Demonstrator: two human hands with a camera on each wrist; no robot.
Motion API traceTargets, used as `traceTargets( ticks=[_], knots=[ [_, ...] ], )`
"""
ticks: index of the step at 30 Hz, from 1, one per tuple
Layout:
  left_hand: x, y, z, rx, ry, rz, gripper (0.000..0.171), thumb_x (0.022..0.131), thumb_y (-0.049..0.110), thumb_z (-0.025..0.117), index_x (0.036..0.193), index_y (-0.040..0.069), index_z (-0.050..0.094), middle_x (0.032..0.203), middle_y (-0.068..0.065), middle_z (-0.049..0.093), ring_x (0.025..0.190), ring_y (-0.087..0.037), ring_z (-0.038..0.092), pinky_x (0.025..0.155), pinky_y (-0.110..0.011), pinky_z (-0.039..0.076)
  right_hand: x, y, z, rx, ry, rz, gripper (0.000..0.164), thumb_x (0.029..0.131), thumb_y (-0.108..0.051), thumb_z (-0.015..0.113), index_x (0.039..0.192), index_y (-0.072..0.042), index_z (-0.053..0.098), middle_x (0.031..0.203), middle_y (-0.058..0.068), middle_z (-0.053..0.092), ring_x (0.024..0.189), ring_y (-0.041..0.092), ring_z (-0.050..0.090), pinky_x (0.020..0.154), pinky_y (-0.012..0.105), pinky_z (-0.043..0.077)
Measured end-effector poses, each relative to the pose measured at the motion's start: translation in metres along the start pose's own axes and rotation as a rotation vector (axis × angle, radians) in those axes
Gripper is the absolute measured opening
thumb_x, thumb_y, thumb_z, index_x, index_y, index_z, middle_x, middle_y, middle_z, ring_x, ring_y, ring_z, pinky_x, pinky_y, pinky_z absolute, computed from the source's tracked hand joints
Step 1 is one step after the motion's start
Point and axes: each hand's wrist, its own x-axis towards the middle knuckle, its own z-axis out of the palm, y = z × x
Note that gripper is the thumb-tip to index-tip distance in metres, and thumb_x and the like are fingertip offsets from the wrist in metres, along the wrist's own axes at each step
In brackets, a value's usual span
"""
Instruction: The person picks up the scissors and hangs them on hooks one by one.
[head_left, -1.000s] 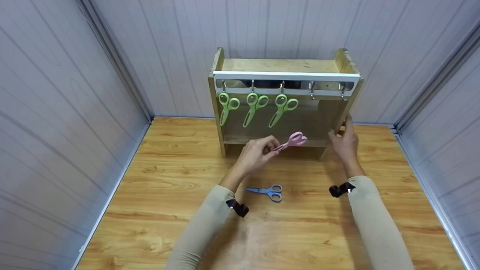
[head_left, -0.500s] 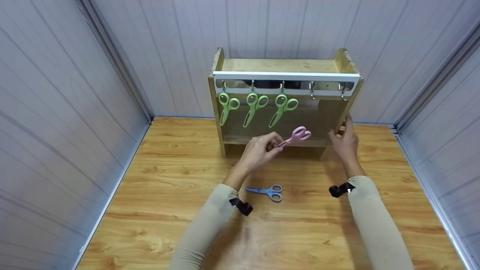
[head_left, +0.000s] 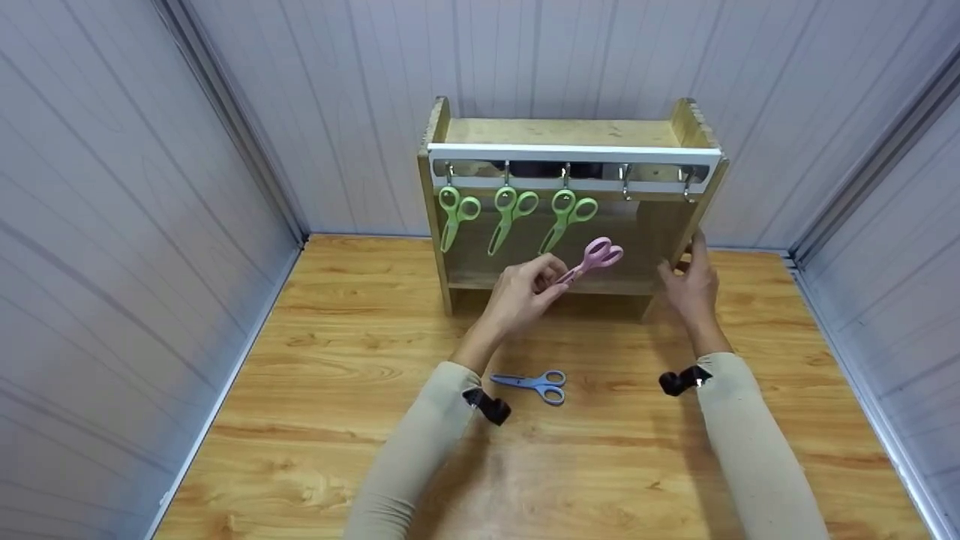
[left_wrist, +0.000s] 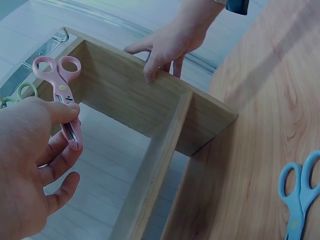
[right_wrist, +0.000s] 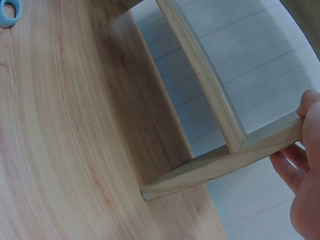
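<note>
My left hand (head_left: 521, 292) pinches a pair of pink scissors (head_left: 598, 255) by the blade end, handle loops pointing up and to the right. In the left wrist view the thumb presses on the blades of the pink scissors (left_wrist: 61, 82) against the fingers. My right hand (head_left: 691, 285) grips the right side panel of a wooden shelf (head_left: 562, 133); the right wrist view has its thumb and fingers on either side of that panel (right_wrist: 225, 162). Green scissors (head_left: 568, 214) hang by one loop from a hook, one of three such pairs on the white hook rail (head_left: 574, 152).
Blue scissors (head_left: 536, 384) lie on the wood-grain table (head_left: 360, 427) in front of the shelf. Two bare hooks, one of them the far right hook (head_left: 687, 184), are on the rail's right side. Pale panelled walls (head_left: 315, 90) stand behind and on both sides.
My left hand has risen toward the rail and slightly right, carrying the pink scissors up near the third green pair. The right hand stays on the side panel.
</note>
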Motion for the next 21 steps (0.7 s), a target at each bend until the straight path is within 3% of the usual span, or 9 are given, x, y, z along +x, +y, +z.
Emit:
traceTargets(
  ticks=[2, 4, 9, 11, 12, 15, 18, 19, 21],
  knots=[
    [0.001, 0.0, -0.001, -0.003, 0.002, -0.001, 0.012, 0.106, 0.019, 0.079, 0.116, 0.013, 0.077, 0.095, -0.004, 0.08, 0.079, -0.006, 0.062, 0.075, -0.021, 0.047, 0.0, -0.001, 0.0, -0.001, 0.002, 0.003, 0.079, 0.105, -0.014, 0.065, 0.176, -0.016, 0.031, 0.152, 0.03, 0.065, 0.127, 0.054, 0.075, 0.09, 0.021, 0.053],
    [0.002, 0.001, -0.002, -0.008, 0.005, 0.0, 0.013, 0.106, 0.019, 0.079, 0.117, 0.013, 0.077, 0.094, -0.004, 0.08, 0.079, -0.006, 0.061, 0.074, -0.021, 0.047, -0.001, -0.001, 0.0, 0.002, 0.001, 0.006, 0.079, 0.105, -0.013, 0.065, 0.176, -0.016, 0.031, 0.153, 0.03, 0.065, 0.128, 0.054, 0.075, 0.091, 0.023, 0.054],
    [0.007, 0.005, -0.005, -0.019, 0.014, -0.001, 0.014, 0.106, 0.019, 0.079, 0.118, 0.012, 0.077, 0.094, -0.005, 0.079, 0.08, -0.007, 0.06, 0.075, -0.021, 0.046, -0.002, -0.001, -0.001, -0.001, -0.003, 0.002, 0.08, 0.106, -0.013, 0.066, 0.177, -0.015, 0.029, 0.157, 0.032, 0.062, 0.13, 0.055, 0.073, 0.104, 0.054, 0.061],
    [0.009, 0.007, -0.006, -0.018, 0.015, 0.0, 0.014, 0.106, 0.019, 0.079, 0.118, 0.011, 0.077, 0.095, -0.006, 0.079, 0.081, -0.008, 0.061, 0.076, -0.021, 0.046, -0.001, -0.001, -0.001, -0.003, -0.003, -0.003, 0.08, 0.106, -0.012, 0.066, 0.177, -0.015, 0.029, 0.157, 0.033, 0.062, 0.13, 0.055, 0.074, 0.106, 0.06, 0.06],
    [0.011, 0.008, -0.006, -0.017, 0.015, 0.001, 0.015, 0.106, 0.019, 0.079, 0.118, 0.011, 0.077, 0.095, -0.006, 0.079, 0.082, -0.009, 0.061, 0.076, -0.022, 0.046, -0.001, -0.001, -0.001, -0.003, -0.003, -0.005, 0.08, 0.106, -0.012, 0.066, 0.176, -0.015, 0.029, 0.157, 0.033, 0.062, 0.13, 0.055, 0.074, 0.105, 0.058, 0.061],
    [0.014, 0.011, -0.006, -0.02, 0.013, 0.006, 0.015, 0.106, 0.019, 0.079, 0.119, 0.01, 0.076, 0.097, -0.007, 0.079, 0.083, -0.009, 0.061, 0.078, -0.023, 0.046, 0.0, -0.001, -0.001, -0.005, -0.002, -0.005, 0.078, 0.106, -0.013, 0.066, 0.176, -0.015, 0.03, 0.157, 0.032, 0.062, 0.129, 0.055, 0.074, 0.097, 0.04, 0.062],
    [0.017, 0.014, -0.007, -0.023, 0.011, 0.012, 0.016, 0.106, 0.019, 0.079, 0.119, 0.01, 0.076, 0.097, -0.008, 0.079, 0.084, -0.009, 0.061, 0.079, -0.023, 0.046, 0.001, 0.0, -0.001, -0.008, -0.002, 0.004, 0.078, 0.106, -0.015, 0.066, 0.175, -0.016, 0.031, 0.157, 0.031, 0.063, 0.13, 0.054, 0.074, 0.09, 0.025, 0.057],
    [0.018, 0.014, -0.007, -0.025, 0.012, 0.014, 0.016, 0.106, 0.018, 0.079, 0.12, 0.01, 0.076, 0.097, -0.008, 0.079, 0.084, -0.009, 0.061, 0.079, -0.023, 0.046, 0.0, -0.001, -0.001, -0.009, -0.004, 0.009, 0.078, 0.105, -0.016, 0.066, 0.175, -0.016, 0.031, 0.158, 0.031, 0.063, 0.13, 0.054, 0.074, 0.089, 0.023, 0.056],
    [0.021, 0.016, -0.008, -0.024, 0.013, 0.019, 0.016, 0.106, 0.018, 0.08, 0.119, 0.01, 0.076, 0.097, -0.008, 0.079, 0.083, -0.009, 0.061, 0.078, -0.023, 0.046, 0.001, -0.001, 0.0, -0.009, -0.003, 0.012, 0.078, 0.105, -0.015, 0.066, 0.176, -0.016, 0.031, 0.158, 0.031, 0.062, 0.131, 0.054, 0.074, 0.093, 0.031, 0.06]
  ],
)
